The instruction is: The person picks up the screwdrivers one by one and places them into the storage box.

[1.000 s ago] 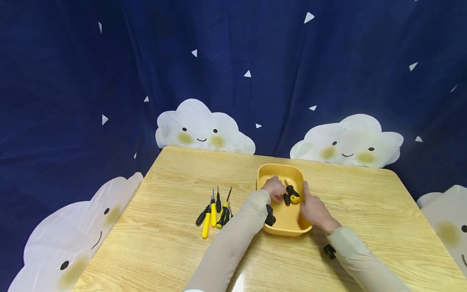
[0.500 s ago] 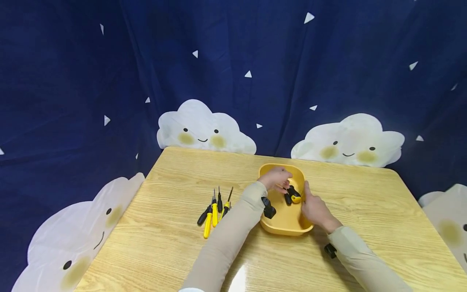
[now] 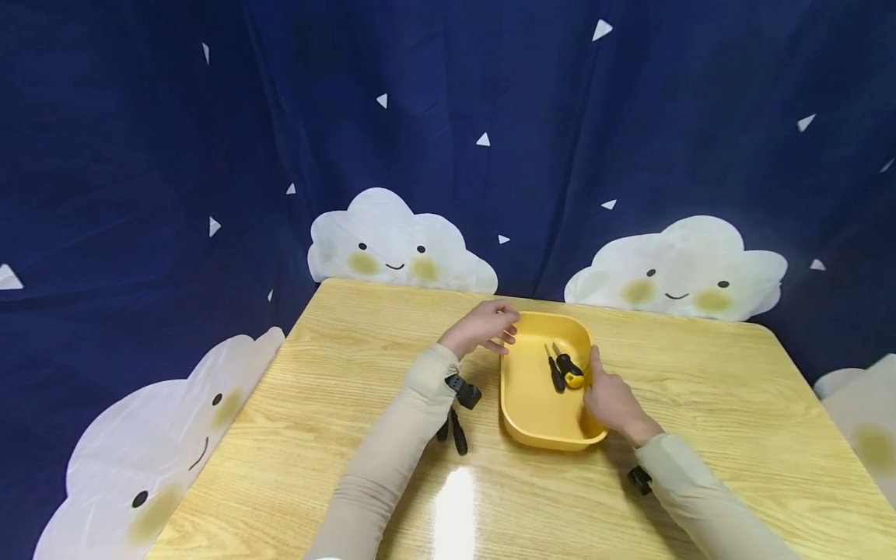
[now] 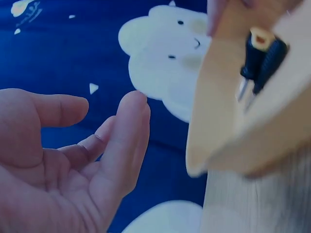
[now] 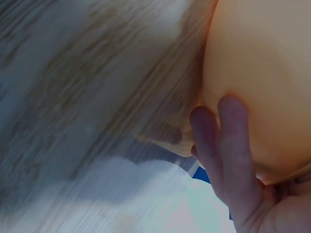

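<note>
A yellow plastic bin [image 3: 542,416] stands on the table with two screwdrivers inside. One is a slim black screwdriver [image 3: 556,376]; beside it lies a thicker black-and-yellow screwdriver [image 3: 570,372]. My left hand [image 3: 486,327] is at the bin's far left corner, holding nothing. Its thumb [image 4: 63,110] and fingers are spread apart in the left wrist view. My right hand [image 3: 613,398] grips the bin's right side, with fingers [image 5: 235,145] against the outer wall. Black screwdriver handles [image 3: 459,434] show beside my left forearm, which hides the rest of that group.
The wooden table [image 3: 364,350] extends on both sides of the bin. A dark blue curtain [image 3: 532,155] printed with white clouds hangs behind it. Small black cameras sit on both wrists, the left camera [image 3: 464,390] low over the table beside the bin.
My left hand has lifted out of the bin and moved left, past its rim. The left forearm now covers most of the screwdrivers on the table. My right hand stays on the bin.
</note>
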Motion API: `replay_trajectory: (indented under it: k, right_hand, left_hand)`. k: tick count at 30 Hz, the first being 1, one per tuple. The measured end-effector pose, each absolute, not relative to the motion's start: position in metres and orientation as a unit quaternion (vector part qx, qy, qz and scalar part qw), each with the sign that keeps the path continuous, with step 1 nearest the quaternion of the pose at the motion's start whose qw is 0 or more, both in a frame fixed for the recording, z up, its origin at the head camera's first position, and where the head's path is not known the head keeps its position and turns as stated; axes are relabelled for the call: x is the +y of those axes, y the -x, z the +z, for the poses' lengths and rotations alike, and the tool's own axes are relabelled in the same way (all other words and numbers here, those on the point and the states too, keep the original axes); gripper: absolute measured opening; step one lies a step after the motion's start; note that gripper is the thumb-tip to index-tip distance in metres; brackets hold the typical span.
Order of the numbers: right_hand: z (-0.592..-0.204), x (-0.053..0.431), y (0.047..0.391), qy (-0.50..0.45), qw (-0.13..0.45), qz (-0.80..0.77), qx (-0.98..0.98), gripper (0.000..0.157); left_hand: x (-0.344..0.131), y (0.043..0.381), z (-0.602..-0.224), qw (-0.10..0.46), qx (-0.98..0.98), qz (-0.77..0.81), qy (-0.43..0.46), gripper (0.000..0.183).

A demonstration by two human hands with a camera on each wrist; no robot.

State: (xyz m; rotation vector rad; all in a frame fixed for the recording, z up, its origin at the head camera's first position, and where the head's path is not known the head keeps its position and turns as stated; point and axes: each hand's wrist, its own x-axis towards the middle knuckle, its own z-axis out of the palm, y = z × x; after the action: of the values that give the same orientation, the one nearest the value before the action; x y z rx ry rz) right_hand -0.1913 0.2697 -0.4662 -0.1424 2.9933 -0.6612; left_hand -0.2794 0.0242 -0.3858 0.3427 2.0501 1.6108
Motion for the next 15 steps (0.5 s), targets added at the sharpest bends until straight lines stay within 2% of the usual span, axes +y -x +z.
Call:
replay_trajectory:
  k: [8, 15]
  right_hand:
    - [-0.466, 0.271, 0.192, 0.047, 0.035, -0.214, 0.975, 0.077]
    - [-0.467, 0.269, 0.191, 0.052, 0.026, -0.209, 0.976, 0.077]
  left_hand:
    - [-0.010, 0.278, -0.393, 0.255, 0.764, 0.583, -0.109, 0.023]
    - [-0.035, 0.271, -0.399, 0.240, 0.805, 0.530, -0.115, 0.020]
